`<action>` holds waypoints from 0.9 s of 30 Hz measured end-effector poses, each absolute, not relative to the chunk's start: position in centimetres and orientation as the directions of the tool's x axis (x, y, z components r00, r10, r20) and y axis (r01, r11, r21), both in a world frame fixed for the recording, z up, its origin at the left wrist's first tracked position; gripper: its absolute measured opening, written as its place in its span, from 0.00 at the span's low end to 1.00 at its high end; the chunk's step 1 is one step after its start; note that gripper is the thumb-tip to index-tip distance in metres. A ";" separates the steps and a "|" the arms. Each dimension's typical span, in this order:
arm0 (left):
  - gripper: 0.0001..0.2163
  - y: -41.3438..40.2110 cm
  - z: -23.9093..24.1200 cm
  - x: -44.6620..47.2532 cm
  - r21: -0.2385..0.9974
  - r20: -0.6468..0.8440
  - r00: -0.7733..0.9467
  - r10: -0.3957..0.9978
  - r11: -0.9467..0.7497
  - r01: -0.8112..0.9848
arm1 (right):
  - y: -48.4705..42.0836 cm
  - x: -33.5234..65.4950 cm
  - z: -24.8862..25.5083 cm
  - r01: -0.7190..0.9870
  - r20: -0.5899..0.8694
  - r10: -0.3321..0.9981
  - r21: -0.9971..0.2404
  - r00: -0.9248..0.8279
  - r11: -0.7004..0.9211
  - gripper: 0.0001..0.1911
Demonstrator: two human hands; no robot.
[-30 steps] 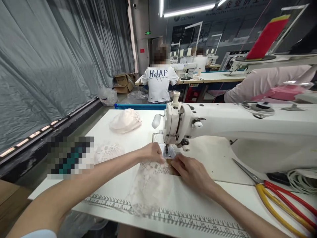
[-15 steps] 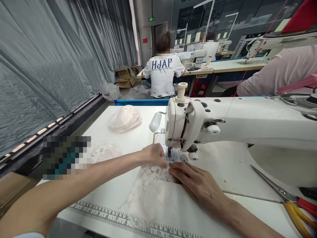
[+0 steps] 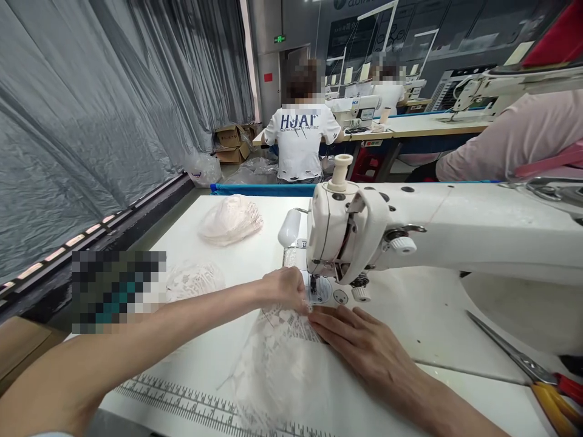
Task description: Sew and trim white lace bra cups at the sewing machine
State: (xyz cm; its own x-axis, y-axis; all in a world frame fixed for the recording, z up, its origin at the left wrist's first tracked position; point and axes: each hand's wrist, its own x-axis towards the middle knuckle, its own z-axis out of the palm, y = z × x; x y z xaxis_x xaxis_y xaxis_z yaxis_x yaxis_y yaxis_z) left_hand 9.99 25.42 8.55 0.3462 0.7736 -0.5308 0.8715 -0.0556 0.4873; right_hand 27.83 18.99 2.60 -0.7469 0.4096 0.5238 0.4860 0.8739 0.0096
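Observation:
A piece of white lace fabric lies on the white sewing table, its far edge under the needle of a white sewing machine. My left hand pinches the lace's far edge just left of the needle, fingers closed on it. Right of the lace, my right hand lies flat with the fingers stretched out, pressing the cloth and a brown strip beneath it down just before the presser foot.
A stack of pale lace cups and another lace piece lie to the left. Scissors with red and yellow handles rest at the right. A printed ruler runs along the front edge. Other people sit sewing behind.
The camera has dropped closer to the machine. Both hands stay at the needle, with the lace fed slightly further under the foot.

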 end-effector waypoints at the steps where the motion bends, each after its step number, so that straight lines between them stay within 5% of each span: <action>1: 0.10 25.5 8.7 10.1 0.465 -0.532 0.344 0.774 -0.072 0.882 | 19.0 27.8 2.6 0.487 0.523 0.404 0.025 -0.751 0.873 0.18; 8: 0.08 27.2 8.4 9.2 0.308 -0.389 0.338 0.857 -0.225 0.924 | 18.8 27.8 2.5 0.532 0.486 0.477 -0.028 -0.732 0.846 0.18; 13: 0.06 25.2 7.0 8.3 0.266 0.011 0.354 0.935 -0.344 0.901 | 18.8 27.8 2.4 0.533 0.490 0.487 -0.053 -0.723 0.844 0.17; 16: 0.11 22.5 5.7 8.1 0.174 0.250 0.590 0.768 -0.635 0.753 | 18.8 27.7 2.6 0.543 0.479 0.508 -0.076 -0.716 0.836 0.18; 20: 0.12 20.4 4.8 8.1 -0.081 0.270 0.787 0.555 -0.801 0.593 | 18.8 27.6 2.6 0.555 0.484 0.522 -0.088 -0.702 0.827 0.18; 27: 0.14 21.6 4.5 7.9 -0.115 0.295 0.784 0.546 -0.795 0.596 | 19.1 27.6 2.5 0.607 0.441 0.573 -0.077 -0.691 0.791 0.19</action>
State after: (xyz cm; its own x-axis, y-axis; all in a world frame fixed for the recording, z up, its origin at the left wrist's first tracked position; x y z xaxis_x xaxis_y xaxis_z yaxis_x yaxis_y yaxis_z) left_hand 7.85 21.63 4.51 0.7842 0.5457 0.2954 0.5962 -0.7946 -0.1147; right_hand 27.63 19.12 2.53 -0.6911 0.5729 0.4406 0.6069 0.7911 -0.0767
